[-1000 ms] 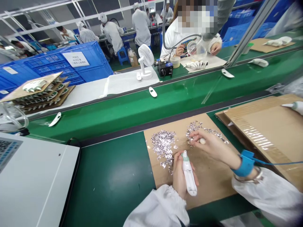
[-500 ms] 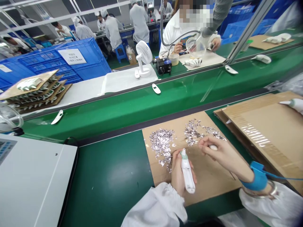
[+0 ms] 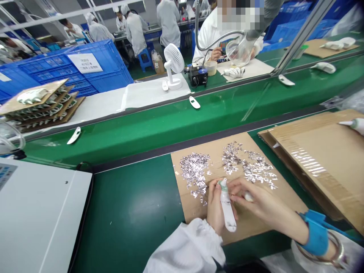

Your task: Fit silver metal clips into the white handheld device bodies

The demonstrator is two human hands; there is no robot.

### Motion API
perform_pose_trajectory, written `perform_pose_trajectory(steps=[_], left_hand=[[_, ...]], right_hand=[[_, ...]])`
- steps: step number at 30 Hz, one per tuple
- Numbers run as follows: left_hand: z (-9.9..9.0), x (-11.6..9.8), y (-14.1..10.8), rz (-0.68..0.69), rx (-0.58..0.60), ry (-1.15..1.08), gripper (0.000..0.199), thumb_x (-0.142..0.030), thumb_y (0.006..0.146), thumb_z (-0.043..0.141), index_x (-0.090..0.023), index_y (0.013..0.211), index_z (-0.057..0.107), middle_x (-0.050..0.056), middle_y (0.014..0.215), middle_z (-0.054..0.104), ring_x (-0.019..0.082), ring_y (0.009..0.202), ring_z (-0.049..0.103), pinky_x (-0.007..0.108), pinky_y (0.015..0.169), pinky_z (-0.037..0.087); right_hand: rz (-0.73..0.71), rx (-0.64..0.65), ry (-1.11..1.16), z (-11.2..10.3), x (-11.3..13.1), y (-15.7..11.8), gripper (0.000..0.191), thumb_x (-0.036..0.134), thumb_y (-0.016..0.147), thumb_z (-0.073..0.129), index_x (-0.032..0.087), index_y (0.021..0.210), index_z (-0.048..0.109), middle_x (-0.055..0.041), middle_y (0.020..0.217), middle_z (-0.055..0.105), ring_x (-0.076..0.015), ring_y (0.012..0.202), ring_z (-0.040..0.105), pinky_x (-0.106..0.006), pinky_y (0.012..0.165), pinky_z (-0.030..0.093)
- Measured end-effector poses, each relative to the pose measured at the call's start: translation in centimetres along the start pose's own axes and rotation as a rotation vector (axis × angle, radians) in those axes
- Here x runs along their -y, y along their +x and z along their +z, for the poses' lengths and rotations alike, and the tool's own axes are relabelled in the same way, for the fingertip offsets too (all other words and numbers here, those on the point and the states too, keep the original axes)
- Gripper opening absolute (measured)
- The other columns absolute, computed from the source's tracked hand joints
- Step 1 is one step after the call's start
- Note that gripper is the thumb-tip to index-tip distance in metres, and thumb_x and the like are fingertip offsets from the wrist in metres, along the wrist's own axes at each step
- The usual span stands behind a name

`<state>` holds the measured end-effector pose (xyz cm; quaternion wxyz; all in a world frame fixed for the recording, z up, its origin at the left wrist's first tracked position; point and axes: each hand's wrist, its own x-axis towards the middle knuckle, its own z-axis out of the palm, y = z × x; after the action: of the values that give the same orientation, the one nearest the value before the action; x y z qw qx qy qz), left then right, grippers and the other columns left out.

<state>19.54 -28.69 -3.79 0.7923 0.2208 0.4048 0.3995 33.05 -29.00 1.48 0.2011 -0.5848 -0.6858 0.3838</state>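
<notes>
My left hand [image 3: 215, 204] is wrapped round a white ear-thermometer-like body [image 3: 227, 208], its pale green collar and narrow tip pointing away from me. Beside it my right hand [image 3: 253, 197] is closed, thumb and fingertips pinched at the body's right side near the collar. A small white rounded piece [image 3: 248, 196] shows within the right hand's curled fingers; whether the fingertips also pinch something tiny is hidden. Under both hands lies a cardboard sheet [image 3: 196, 218]. On it are a left heap of small shiny metal pieces [image 3: 195, 168] and a right scatter of similar metal pieces [image 3: 257, 168].
A green conveyor belt [image 3: 148, 123] runs beyond the bench, carrying white shell parts [image 3: 195, 102]. Stacked cardboard sheets [image 3: 321, 151] lie at right, a white box [image 3: 36, 212] at left. Across the belt are a white fan [image 3: 174, 64] and a co-worker [image 3: 206, 36].
My right hand has moved left from beside the right scatter to the white body, uncovering more metal pieces. My left hand keeps its hold. The shell parts on the belt have shifted right.
</notes>
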Motion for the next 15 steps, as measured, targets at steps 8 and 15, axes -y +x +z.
perform_pose_trajectory(steps=[8,15], left_hand=[[-0.1,0.2,0.0,-0.004,-0.055,-0.021,0.036,-0.055,0.084,0.047,-0.026,0.107,0.044,-0.006,0.063,0.052,0.008,0.03,0.044,0.02,0.03,0.03],[-0.2,0.3,0.1,0.024,-0.119,0.001,0.034,-0.053,0.084,0.048,-0.025,0.104,0.049,-0.003,0.078,0.055,0.006,0.038,0.047,0.018,0.031,0.034]], right_hand=[[-0.32,-0.029,-0.179,0.9,0.6,-0.2,0.021,0.023,0.094,0.045,0.024,0.097,0.065,-0.0025,0.094,0.067,-0.0168,0.084,0.064,-0.029,0.073,0.052],[-0.336,-0.049,-0.282,2.0,0.2,-0.3,0.025,0.025,0.096,0.041,0.022,0.098,0.066,-0.0046,0.093,0.065,-0.0167,0.08,0.063,-0.029,0.072,0.054]])
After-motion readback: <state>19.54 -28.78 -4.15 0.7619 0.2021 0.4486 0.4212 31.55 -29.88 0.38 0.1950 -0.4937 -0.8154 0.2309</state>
